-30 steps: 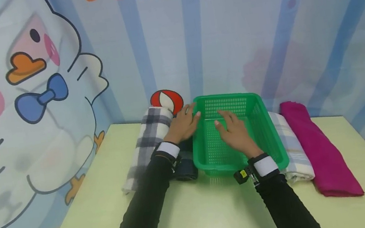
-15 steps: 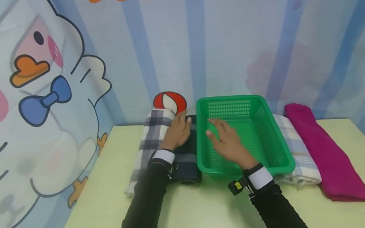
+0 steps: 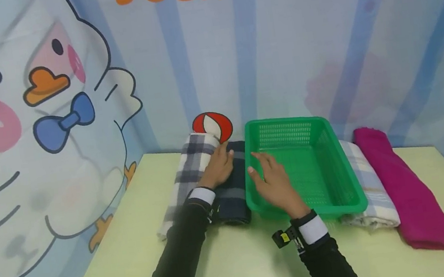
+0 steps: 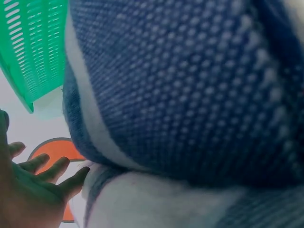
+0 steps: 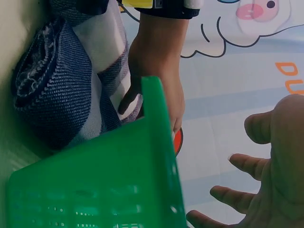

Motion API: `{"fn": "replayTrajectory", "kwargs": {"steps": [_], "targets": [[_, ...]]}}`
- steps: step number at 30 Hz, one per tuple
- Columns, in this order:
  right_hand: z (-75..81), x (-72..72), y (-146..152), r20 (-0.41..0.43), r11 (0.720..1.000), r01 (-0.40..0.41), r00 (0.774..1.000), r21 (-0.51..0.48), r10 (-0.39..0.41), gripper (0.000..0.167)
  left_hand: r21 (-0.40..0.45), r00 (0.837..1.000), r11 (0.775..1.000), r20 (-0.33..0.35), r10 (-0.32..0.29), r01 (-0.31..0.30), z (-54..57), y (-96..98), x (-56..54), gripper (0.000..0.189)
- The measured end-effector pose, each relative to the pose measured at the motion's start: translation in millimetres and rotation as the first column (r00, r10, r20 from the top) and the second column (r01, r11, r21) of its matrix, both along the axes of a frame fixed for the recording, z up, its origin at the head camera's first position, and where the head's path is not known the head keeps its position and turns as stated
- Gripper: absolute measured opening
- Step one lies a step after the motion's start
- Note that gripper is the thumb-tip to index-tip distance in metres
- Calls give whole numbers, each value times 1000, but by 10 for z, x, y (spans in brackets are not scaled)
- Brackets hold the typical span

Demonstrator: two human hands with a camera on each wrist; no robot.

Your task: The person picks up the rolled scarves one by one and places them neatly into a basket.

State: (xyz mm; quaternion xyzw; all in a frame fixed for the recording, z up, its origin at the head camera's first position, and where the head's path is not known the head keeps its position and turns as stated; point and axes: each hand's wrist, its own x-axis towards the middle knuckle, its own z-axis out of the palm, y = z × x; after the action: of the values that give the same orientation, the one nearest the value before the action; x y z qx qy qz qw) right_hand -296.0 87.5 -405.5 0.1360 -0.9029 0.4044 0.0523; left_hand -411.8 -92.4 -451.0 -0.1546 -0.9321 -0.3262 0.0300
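Presently, a person reaches over a table point(image 3: 239, 259), where a green basket point(image 3: 302, 160) stands among folded cloths before a cartoon backdrop point(image 3: 282, 54). The left hand point(image 3: 216, 167) is poised at the navy cloth point(image 3: 233, 203) and the checked cloth point(image 3: 189, 171), fingers extended; it grips nothing that I can see, and whether it touches either cloth I cannot tell. The right hand point(image 3: 275, 185) hangs over the basket's left side, thumb and fingers spread, holding nothing. The navy cloth lies just left of the basket; the striped cloth point(image 3: 371, 188) and the pink cloth point(image 3: 408, 192) lie to its right.

A loose or one-sided pinch could let the navy cloth's folds fall open, and with the two cloths side by side, the checked one might be dragged along. A low sweep of the right hand could catch the rim and skew the basket.

Only the head view takes in the striped and pink cloths. The left wrist view brings up the navy weave and that hand's parted fingers; the right wrist view shows the navy cloth's layered, frayed end.
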Motion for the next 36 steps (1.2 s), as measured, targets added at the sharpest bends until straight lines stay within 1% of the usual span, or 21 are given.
{"fn": "replayTrajectory", "kwargs": {"steps": [4,9,12,15,17,21,24,31,36], "targets": [[-64,5,-5,-1,1000,7,1000,5,-7,55,-8,1000,1000,29,-2,3,-79,45,10,58],[-157,39,-36,-19,1000,1,1000,17,-1,55,26,996,999,82,21,-24,-165,31,28,58],[-198,75,-69,-34,1000,-11,999,12,12,55,37,996,999,90,28,-32,-225,-4,22,57],[-211,102,-89,-47,1000,-22,999,9,23,55,29,995,999,93,32,-35,-247,-19,10,57],[-213,121,-98,-51,1000,-23,998,4,24,54,22,995,999,98,33,-35,-251,-19,6,57],[-209,162,-123,-56,1000,-25,998,0,25,54,-30,990,999,136,37,-33,-261,-31,29,58],[-205,177,-147,-68,1000,-28,997,-2,28,53,-69,988,997,150,33,-23,-265,-42,34,59],[-214,173,-192,-63,1000,-30,998,-5,30,53,-96,984,995,176,8,10,-233,-61,32,63],[-183,144,-247,-79,999,-35,996,2,35,52,-108,984,994,176,29,-10,-192,-94,8,63]]}}
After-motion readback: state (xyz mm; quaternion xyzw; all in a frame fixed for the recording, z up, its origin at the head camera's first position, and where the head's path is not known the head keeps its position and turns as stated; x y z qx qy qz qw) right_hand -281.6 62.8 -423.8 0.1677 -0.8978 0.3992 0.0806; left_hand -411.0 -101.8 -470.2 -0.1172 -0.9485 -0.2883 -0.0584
